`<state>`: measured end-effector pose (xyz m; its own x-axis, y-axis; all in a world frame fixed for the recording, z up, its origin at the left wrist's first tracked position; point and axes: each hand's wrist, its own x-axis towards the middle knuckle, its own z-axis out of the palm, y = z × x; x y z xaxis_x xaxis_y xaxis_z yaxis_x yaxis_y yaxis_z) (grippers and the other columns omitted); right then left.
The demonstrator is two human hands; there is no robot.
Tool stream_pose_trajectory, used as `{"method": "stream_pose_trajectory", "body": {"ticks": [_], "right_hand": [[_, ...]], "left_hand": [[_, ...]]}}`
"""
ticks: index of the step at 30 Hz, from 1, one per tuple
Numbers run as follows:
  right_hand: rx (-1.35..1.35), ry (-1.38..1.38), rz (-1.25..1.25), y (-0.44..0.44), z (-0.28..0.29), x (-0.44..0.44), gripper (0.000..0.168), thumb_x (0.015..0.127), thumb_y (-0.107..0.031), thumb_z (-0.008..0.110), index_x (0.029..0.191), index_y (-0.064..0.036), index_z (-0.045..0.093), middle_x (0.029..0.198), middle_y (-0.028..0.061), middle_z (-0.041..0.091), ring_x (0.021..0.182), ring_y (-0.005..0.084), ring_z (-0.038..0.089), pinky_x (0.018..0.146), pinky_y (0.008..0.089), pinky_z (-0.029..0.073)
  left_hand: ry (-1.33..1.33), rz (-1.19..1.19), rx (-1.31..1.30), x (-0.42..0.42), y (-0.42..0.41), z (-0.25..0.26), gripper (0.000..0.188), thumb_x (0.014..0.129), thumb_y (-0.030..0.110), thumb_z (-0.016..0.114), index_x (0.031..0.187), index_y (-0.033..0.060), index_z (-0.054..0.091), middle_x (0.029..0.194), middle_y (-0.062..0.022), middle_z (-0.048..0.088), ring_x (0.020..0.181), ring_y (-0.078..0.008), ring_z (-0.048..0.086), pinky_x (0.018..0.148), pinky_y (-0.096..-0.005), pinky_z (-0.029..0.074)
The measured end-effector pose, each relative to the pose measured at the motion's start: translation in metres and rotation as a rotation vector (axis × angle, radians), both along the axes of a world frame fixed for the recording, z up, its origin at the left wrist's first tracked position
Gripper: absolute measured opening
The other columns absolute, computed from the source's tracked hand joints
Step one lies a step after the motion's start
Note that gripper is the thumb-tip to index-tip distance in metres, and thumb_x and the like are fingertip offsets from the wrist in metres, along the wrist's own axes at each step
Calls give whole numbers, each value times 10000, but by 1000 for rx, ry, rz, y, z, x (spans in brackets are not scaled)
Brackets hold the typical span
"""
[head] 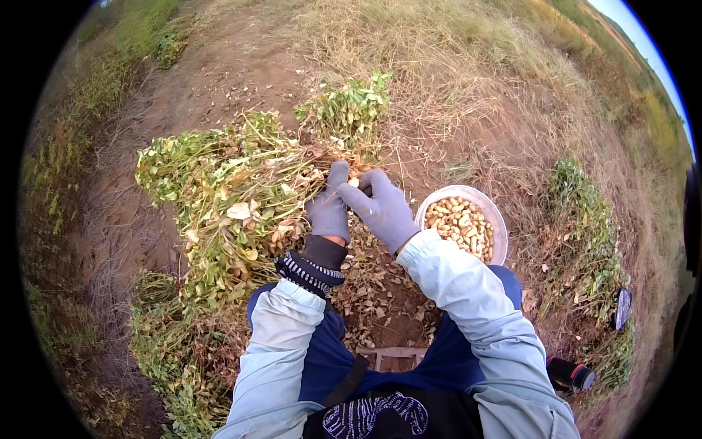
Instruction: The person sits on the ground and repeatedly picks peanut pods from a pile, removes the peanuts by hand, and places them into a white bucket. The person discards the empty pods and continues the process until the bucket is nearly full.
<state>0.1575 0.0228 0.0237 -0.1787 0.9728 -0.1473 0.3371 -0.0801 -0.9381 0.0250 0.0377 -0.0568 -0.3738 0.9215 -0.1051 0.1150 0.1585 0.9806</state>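
Note:
My left hand [330, 206], in a grey glove, grips the stems of a bunch of peanut plants [236, 192] whose leafy tops spread to the left. Close beside it, my right hand [384, 206], also gloved in grey, has its thumb and finger at a pale peanut pod [354, 182] by the root end of the bunch. Whether those fingertips are closed on the pod is hard to tell. To the right of my right hand stands a round white bucket [499, 230] holding many peanuts in the shell [460, 222].
More pulled plants lie ahead [351, 110], at the lower left [181, 351] and at the right [587, 230]. A black bottle [570, 374] lies at the lower right. Dry leaves [378, 296] cover soil between my knees, before a wooden frame piece [392, 351].

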Motion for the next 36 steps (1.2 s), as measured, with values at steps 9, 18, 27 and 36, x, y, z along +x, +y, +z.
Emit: {"method": "stream_pose_trajectory", "body": {"ticks": [9, 18, 27, 36], "right_hand": [[-219, 449, -19, 10, -14, -3, 436, 827, -383, 611, 909, 31, 504, 729, 106, 556, 683, 203, 566, 606, 334, 445], [-9, 268, -100, -4, -33, 1, 404, 823, -351, 613, 897, 39, 538, 752, 138, 568, 685, 205, 530, 626, 340, 433], [56, 253, -137, -14, -39, 7, 329, 828, -282, 594, 983, 5, 551, 829, 203, 606, 762, 306, 604, 678, 381, 465], [388, -332, 106, -28, -28, 41, 253, 847, -307, 592, 1010, -115, 574, 849, 152, 639, 776, 354, 624, 676, 423, 494]], "left_hand": [[-458, -28, -17, 15, -5, 26, 433, 919, 485, 518, 1106, 98, 566, 876, -5, 589, 821, -140, 583, 714, -299, 472], [-746, 14, -180, 25, -12, 37, 342, 850, 421, 656, 859, 83, 605, 716, -3, 562, 635, -126, 551, 566, -275, 437], [-924, -89, -176, 36, -9, 25, 413, 870, 461, 616, 928, 52, 600, 782, -38, 604, 704, -155, 587, 602, -300, 472], [-626, 248, -142, 46, 3, 36, 415, 837, 409, 677, 1018, 48, 583, 811, -66, 600, 643, -168, 593, 505, -279, 464]]}}
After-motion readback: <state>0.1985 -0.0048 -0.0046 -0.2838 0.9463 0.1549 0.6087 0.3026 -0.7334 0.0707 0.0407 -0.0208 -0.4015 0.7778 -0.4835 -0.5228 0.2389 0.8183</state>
